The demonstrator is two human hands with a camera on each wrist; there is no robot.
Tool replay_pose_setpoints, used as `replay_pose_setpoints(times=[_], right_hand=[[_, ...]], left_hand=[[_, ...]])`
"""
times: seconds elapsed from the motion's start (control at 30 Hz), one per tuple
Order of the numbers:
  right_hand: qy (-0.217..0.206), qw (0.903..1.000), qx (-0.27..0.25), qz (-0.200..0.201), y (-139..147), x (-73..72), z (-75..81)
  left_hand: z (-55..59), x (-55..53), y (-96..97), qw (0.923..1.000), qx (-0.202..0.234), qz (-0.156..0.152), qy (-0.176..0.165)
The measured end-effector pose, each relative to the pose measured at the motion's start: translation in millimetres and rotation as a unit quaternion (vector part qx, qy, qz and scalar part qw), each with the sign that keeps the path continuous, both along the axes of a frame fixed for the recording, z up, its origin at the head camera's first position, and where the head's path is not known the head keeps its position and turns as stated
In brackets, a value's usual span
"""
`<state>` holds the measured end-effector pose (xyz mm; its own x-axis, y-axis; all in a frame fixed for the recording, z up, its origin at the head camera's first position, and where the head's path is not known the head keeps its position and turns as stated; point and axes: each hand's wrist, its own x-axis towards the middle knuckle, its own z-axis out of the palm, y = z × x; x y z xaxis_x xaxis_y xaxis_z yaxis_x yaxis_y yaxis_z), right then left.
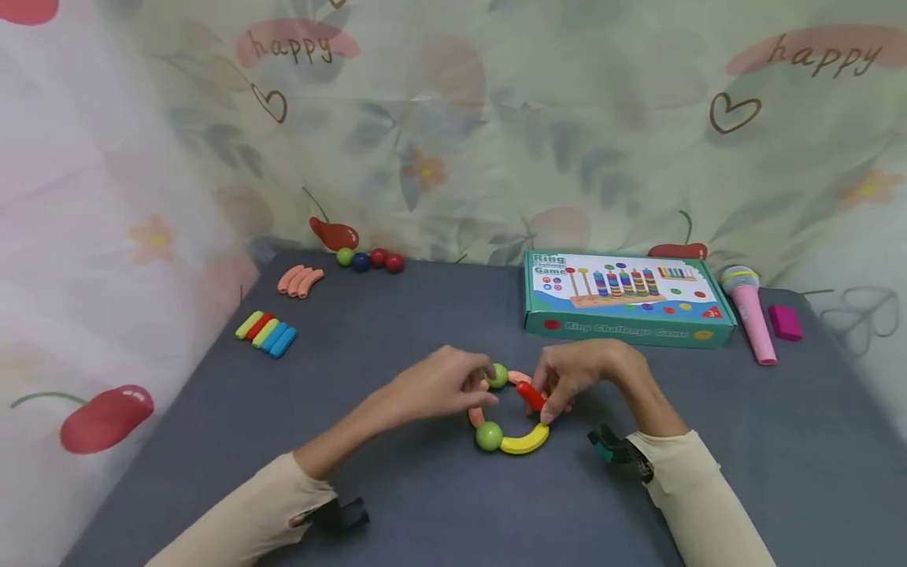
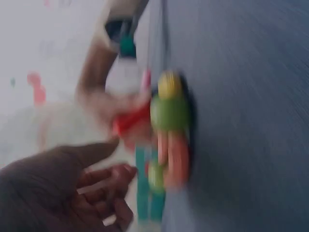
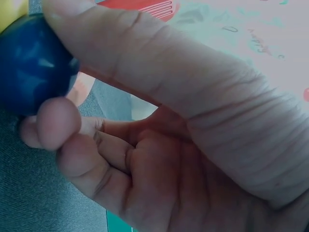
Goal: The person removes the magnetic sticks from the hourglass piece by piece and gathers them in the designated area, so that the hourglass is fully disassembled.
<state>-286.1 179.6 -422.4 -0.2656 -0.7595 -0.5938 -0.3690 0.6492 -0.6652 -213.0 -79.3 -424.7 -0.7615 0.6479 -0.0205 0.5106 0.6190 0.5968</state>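
On the table lies a ring of magnetic-looking toy pieces: green balls (image 1: 489,435), pink curved rods (image 1: 476,416) and a yellow curved rod (image 1: 525,441). My right hand (image 1: 560,386) pinches a dark blue ball (image 3: 36,65) between thumb and fingertips beside the yellow rod; the head view hides this ball. A red rod (image 1: 530,395) slants up from the right hand, lifted off the table; how it is held cannot be made out. My left hand (image 1: 442,383) hovers at the ring's left side, fingers loosely bent and holding nothing. The left wrist view is blurred.
Behind the ring stands a green game box (image 1: 631,303), with a pink toy microphone (image 1: 753,315) and a magenta block (image 1: 786,323) to its right. Far left are colored straight rods (image 1: 266,334), pink curved rods (image 1: 301,281) and several balls (image 1: 378,258).
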Motion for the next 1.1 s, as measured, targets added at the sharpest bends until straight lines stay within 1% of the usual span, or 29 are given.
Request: replay_pose_setpoints(times=[0.03, 0.1, 0.13, 0.17, 0.23, 0.33, 0.47, 0.6, 0.67, 0.9, 1.0, 1.1], right_hand=[[0.003, 1.0, -0.002, 0.002, 2, 0.5, 0.5], [0.011, 0.9999, -0.008, 0.006, 5, 2.0, 1.6], [0.015, 0.9998, -0.011, 0.009, 4, 1.9, 1.6], [0.017, 0.9997, -0.012, 0.011, 2, 1.8, 1.6], [0.019, 0.9997, -0.01, 0.013, -2, 2.2, 1.9], [0.022, 0.9996, -0.002, 0.015, -2, 2.8, 3.2], [0.026, 0.9995, 0.011, 0.013, 3, 2.9, 6.6], [0.041, 0.9989, 0.02, 0.005, 10, 2.5, 10.1], [0.049, 0.9985, 0.024, 0.003, 9, 2.2, 10.1], [0.073, 0.9959, 0.049, -0.019, 4, 3.3, 9.4], [0.086, 0.9939, 0.06, -0.032, 3, 5.6, 8.9], [0.09, 0.9929, 0.067, -0.039, 2, 7.6, 8.6]], left_hand=[[-1.3, -0.4, 14.7, 0.9997, 0.007, -0.006, -0.025], [-7.2, -1.0, 35.6, 0.9976, 0.021, 0.001, -0.066], [-10.3, -1.0, 40.2, 0.9961, 0.025, 0.012, -0.083], [-13.2, -0.7, 43.2, 0.9949, 0.03, 0.022, -0.094], [-18.3, 0.1, 46.3, 0.9937, 0.039, 0.035, -0.099], [-22.3, 1.3, 48.7, 0.9925, 0.056, 0.043, -0.1], [-22.4, 1.2, 54.5, 0.9924, 0.074, 0.036, -0.091], [-20.8, -0.1, 65.3, 0.9937, 0.076, 0.025, -0.078], [-21.3, 0.1, 68.2, 0.9941, 0.076, 0.023, -0.074], [-21.6, 2.8, 72.8, 0.9945, 0.078, 0.034, -0.061], [-20.8, 4.4, 72.0, 0.9942, 0.079, 0.035, -0.064], [-18.1, 6.2, 70.5, 0.9924, 0.08, 0.041, -0.084]])
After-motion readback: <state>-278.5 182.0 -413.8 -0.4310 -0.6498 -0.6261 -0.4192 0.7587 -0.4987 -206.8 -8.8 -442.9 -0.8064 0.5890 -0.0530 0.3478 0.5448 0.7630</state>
